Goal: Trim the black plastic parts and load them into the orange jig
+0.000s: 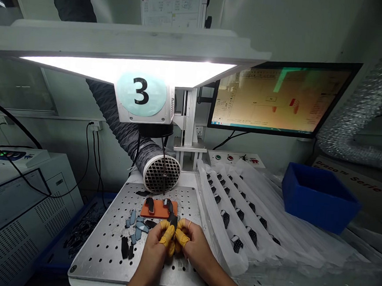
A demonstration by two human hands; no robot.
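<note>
While between hands point(152, 254) point(195, 253), black mesh piece point(171, 213)

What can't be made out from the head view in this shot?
The black piece: the left hand and right hand hide most of it, so its shape is unclear.
The monitor: its on-screen text is too small and washed out to read.
The wall sheet: the lamp hood hides its lower part, and its print is too small to read.
</note>
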